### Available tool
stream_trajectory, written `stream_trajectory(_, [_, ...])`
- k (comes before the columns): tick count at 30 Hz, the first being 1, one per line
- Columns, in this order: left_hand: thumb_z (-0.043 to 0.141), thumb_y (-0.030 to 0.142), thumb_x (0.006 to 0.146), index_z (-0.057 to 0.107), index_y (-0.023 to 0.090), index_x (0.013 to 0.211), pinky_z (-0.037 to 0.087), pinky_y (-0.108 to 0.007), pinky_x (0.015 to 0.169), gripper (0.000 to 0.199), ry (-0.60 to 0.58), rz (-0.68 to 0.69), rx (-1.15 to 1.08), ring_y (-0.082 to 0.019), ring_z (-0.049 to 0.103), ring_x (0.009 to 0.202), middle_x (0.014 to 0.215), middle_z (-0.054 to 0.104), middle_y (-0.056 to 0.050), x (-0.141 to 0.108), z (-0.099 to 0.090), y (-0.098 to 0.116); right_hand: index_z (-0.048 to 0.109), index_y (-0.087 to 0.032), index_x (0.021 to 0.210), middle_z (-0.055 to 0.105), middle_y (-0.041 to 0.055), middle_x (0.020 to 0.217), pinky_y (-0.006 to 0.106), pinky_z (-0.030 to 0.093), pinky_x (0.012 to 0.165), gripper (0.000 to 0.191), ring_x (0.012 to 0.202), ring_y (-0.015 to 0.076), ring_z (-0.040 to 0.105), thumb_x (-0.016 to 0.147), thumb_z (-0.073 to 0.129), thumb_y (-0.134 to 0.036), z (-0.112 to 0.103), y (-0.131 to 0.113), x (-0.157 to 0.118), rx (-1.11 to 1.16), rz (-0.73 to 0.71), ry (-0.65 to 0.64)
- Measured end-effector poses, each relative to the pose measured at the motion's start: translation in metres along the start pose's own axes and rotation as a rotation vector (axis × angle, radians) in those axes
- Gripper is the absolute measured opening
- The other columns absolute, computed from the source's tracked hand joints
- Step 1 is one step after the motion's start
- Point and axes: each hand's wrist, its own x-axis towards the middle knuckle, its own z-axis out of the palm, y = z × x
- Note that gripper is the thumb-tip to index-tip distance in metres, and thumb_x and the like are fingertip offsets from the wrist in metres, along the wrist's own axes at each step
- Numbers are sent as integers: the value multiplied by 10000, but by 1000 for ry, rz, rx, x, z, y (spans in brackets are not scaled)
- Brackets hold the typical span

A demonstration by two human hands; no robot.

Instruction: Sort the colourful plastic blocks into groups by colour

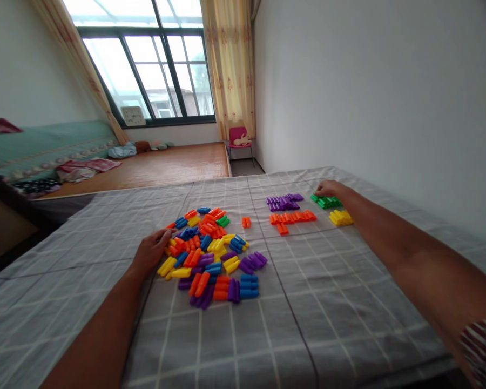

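A mixed heap of small plastic paired-tube pieces point(216, 251) in orange, yellow, blue, purple and green lies on the grey checked cloth. At the heap's left edge rests my left hand point(153, 248), its fingers loosely extended against the pieces and holding nothing I can see. My right hand point(329, 188) reaches to the far right, fingers pinched at the left end of a group of green pieces point(327, 202). Below that group sit yellow pieces point(341, 218), partly behind my right forearm. Left of them are a purple group point(283, 202) and an orange row point(292, 217).
A lone orange piece point(246, 222) lies between the heap and the sorted groups. The cloth-covered surface point(210, 346) borders a white wall point(372, 97) on the right. Beyond it are a wooden platform point(174, 165) with fabrics and a pink chair point(238, 133).
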Motion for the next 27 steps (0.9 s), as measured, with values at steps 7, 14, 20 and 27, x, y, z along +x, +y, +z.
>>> stream_trajectory(7, [424,603,805,726,156,1032,464,-256,700,586,4,5,-3,-211,640,821,896,735,-46,-2,1,1,752,-173,983,710,154,1049,318,460,761,378,962,249,645,846,577,-479,-13,-15,-8,-211,44,-7])
stream_trajectory(14, [388,552,838,718,149,1057,446,-261,687,565,-2,35,-5,-199,612,777,864,720,-46,-2,7,0,715,-185,1062,727,76,1009,251,447,736,321,868,179,651,885,511,-359,-7,-125,-51,-160,-483,46])
stream_trajectory(20, [391,509,844,725,139,1035,423,-249,643,534,7,52,-36,-178,599,727,805,701,-36,-2,10,-3,692,-204,1115,696,72,1102,245,449,825,282,928,164,645,862,585,-268,39,-238,-103,-22,-926,-64])
stream_trajectory(27, [385,469,851,732,138,1006,424,-252,680,504,3,80,-26,-181,618,782,859,715,-44,-3,11,0,668,-199,1138,708,104,1092,252,461,730,469,975,218,652,847,561,-551,72,-309,-120,-86,-606,-83])
